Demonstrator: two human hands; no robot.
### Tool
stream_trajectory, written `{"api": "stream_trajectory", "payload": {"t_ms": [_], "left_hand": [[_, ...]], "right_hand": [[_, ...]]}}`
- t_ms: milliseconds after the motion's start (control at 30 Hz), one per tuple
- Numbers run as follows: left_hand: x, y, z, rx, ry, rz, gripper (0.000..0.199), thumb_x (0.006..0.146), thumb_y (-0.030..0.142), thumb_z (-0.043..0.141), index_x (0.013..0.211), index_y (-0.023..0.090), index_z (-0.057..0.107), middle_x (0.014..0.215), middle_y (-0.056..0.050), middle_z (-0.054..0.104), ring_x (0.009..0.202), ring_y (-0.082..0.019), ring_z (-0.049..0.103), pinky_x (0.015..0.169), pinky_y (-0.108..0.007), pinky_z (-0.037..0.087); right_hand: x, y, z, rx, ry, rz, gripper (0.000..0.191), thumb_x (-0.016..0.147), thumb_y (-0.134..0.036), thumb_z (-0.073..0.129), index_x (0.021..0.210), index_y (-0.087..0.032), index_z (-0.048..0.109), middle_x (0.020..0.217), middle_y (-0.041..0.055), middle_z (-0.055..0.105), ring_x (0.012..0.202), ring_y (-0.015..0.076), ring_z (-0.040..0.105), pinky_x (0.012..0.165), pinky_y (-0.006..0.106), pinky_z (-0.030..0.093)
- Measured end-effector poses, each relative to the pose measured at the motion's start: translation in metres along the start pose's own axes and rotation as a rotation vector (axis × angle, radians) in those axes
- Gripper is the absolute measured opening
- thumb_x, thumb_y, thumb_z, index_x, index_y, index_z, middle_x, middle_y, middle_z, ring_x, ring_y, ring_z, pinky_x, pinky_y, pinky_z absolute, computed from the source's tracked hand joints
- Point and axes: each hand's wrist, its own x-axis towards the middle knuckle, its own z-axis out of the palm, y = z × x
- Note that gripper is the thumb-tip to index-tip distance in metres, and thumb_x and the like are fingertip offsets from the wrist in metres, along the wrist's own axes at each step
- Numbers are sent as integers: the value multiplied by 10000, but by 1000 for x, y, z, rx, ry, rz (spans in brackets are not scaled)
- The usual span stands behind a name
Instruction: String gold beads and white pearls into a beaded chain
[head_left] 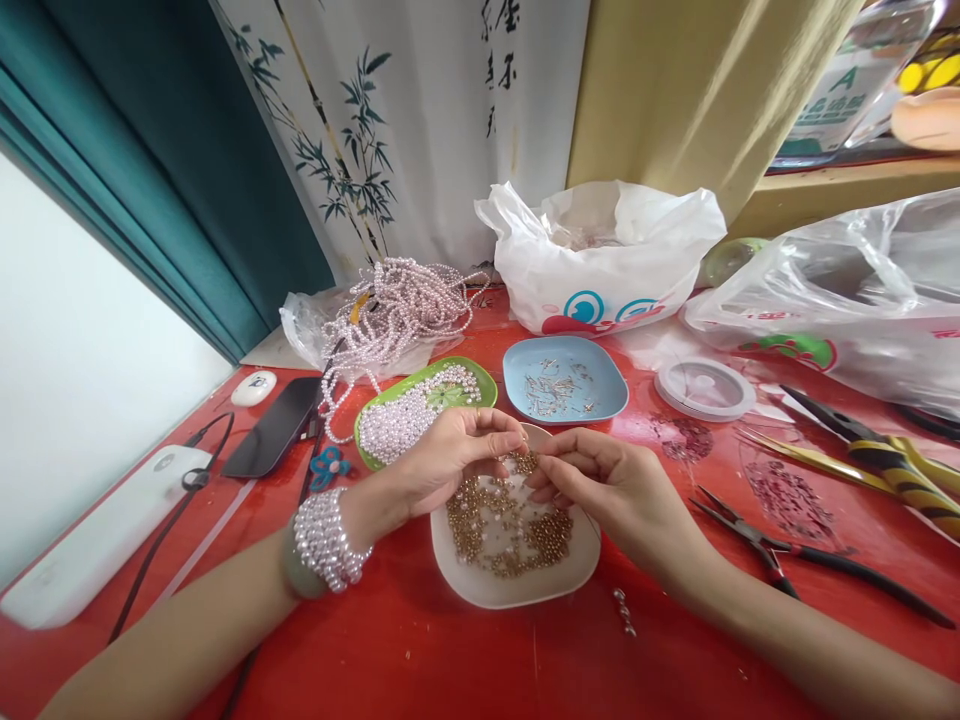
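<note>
Both hands hover over a white plate (517,592) that holds many small gold beads (551,540) and a few pale ones. My left hand (461,450) is pinched, thumb against forefinger, on something too small to make out. Close beside it on the right, my right hand (592,475) pinches too; what lies between its fingertips is hidden. A bracelet of several rows of pearly beads (330,540) circles my left wrist. Behind my left hand sits a green tray (491,385) of white pearl beads (397,425). A blue tray (615,400) with small metal pins (555,390) stands behind the plate.
Strands of pink pearls (405,310) are heaped at the back left. White plastic bags (607,260) stand behind. Pliers (780,545), larger black-and-yellow pliers (862,440) and tweezers (817,460) lie right. A phone (274,430) and a white power strip (97,540) lie left, with cables.
</note>
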Motion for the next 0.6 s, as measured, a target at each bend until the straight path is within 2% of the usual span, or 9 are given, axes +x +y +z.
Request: {"api": "stream_trajectory", "payload": {"t_ms": [600], "left_hand": [[0,0,1,23,14,9,171,658,223,714,734,109,612,741,-8,570,602,-57,495,562,-202,384]], "right_hand": [[-1,0,0,30,6,12,83,754,-227,538,751,-158,584,639,26,683,579,116,646,546,227,531]]}}
